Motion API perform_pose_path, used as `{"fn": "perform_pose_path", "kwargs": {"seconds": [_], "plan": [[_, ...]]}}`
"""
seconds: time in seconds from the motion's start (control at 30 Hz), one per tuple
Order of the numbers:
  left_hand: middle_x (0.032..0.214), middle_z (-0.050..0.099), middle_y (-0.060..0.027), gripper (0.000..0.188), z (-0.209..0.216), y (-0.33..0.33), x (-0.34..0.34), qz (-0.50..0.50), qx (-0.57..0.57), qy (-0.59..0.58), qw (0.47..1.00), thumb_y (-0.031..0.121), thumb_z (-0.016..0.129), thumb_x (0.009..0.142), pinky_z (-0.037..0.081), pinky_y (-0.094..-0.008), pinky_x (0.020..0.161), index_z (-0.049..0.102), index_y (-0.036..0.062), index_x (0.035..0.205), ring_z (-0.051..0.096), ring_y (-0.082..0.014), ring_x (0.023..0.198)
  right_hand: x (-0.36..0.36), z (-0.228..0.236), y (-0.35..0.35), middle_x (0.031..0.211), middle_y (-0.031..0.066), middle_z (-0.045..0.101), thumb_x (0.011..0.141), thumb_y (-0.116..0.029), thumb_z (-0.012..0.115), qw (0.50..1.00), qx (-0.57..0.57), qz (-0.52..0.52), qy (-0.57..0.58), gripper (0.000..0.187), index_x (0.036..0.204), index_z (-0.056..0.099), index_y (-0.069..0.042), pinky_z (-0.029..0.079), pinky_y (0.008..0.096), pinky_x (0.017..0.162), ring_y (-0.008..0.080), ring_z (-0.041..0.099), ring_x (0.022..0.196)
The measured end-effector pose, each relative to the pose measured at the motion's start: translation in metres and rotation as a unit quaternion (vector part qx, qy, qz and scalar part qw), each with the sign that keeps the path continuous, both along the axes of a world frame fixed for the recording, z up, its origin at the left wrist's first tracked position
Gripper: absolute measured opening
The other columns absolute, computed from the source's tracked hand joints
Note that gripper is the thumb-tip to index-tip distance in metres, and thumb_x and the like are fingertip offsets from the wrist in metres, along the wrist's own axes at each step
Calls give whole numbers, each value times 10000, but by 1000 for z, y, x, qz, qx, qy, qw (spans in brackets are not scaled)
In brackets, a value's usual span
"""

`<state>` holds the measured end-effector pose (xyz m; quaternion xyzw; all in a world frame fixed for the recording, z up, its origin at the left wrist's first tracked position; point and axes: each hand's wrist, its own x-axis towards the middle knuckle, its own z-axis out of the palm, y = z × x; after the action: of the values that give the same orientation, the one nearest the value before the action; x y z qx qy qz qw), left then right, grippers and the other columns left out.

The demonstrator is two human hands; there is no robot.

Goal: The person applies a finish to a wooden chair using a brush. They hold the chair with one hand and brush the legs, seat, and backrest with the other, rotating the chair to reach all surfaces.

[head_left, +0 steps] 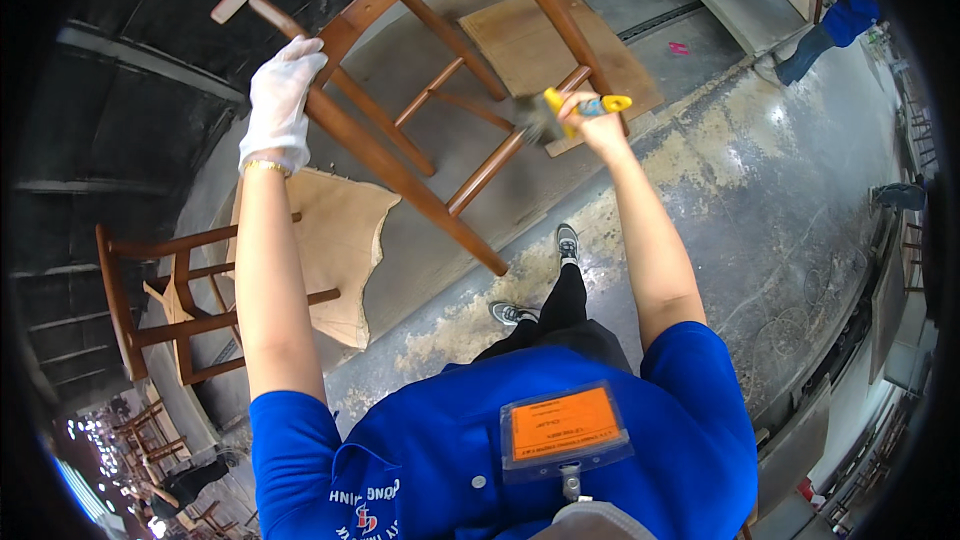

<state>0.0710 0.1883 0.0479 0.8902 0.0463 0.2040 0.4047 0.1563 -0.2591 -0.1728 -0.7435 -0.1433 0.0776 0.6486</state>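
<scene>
My left hand (278, 105), in a thin white glove, is closed around a corner of a brown wooden chair frame (405, 180). The frame is tilted, with its legs and rungs spread out in front of me. In my bare right hand (597, 130) is a paintbrush (617, 104) with a yellow handle. Its greyish bristles, blurred by motion, are at a round rung on the right side of the chair; whether they touch the wood I cannot tell.
A second brown chair frame (185, 328) stands at the left beside a torn cardboard sheet (345, 275). More cardboard (590, 40) lies on the floor beyond the held chair. Another person in blue (850, 18) is at the far right. Dark panels (110, 120) line the left side.
</scene>
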Motion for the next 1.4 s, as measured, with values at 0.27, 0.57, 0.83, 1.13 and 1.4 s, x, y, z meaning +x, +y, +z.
{"fn": "perform_pose_path", "kwargs": {"seconds": [0.27, 0.57, 0.83, 1.13, 1.4], "plan": [[1056, 793, -87, 329, 17, -37, -20, 59, -127, 138, 981, 207, 769, 933, 499, -285, 1007, 801, -16, 1172, 688, -142, 1101, -64, 13, 22, 1401, 51, 743, 751, -20, 780, 920, -275, 41, -275, 211, 792, 714, -217, 635, 390, 921, 292, 760, 1197], [887, 769, -123, 323, 69, -101, 5, -60, -205, 453, 866, 236, 686, 930, 500, -335, 1049, 738, -20, 1121, 715, -219, 904, -18, -4, -112, 1371, 155, 732, 853, 53, 794, 940, 84, 146, 295, 141, 805, 744, -70, 557, 382, 1022, 271, 688, 1239], [1061, 794, -232, 281, -10, -164, 56, 50, -339, 437, 832, 25, 720, 779, 555, -347, 993, 776, -81, 1033, 752, -283, 1045, -16, -36, -224, 1335, 185, 738, 790, 110, 755, 934, 10, 20, 355, 176, 792, 698, -57, 506, 372, 1046, 267, 679, 1190], [857, 702, -139, 66, -20, -164, 21, 221, -458, 339, 791, 5, 664, 755, 584, -352, 934, 689, -19, 811, 748, -297, 935, 11, -45, -240, 1339, 178, 746, 792, 132, 739, 946, 14, 33, 321, 168, 802, 726, -36, 499, 364, 1066, 266, 688, 1199], [776, 654, -101, 127, -83, -171, 56, 204, -432, 190, 857, 122, 624, 816, 489, -343, 895, 634, 32, 727, 617, -254, 802, 16, -70, -245, 1288, 191, 763, 795, 128, 745, 959, -28, 7, 281, 163, 796, 730, -34, 489, 378, 1108, 290, 686, 1272]]}}
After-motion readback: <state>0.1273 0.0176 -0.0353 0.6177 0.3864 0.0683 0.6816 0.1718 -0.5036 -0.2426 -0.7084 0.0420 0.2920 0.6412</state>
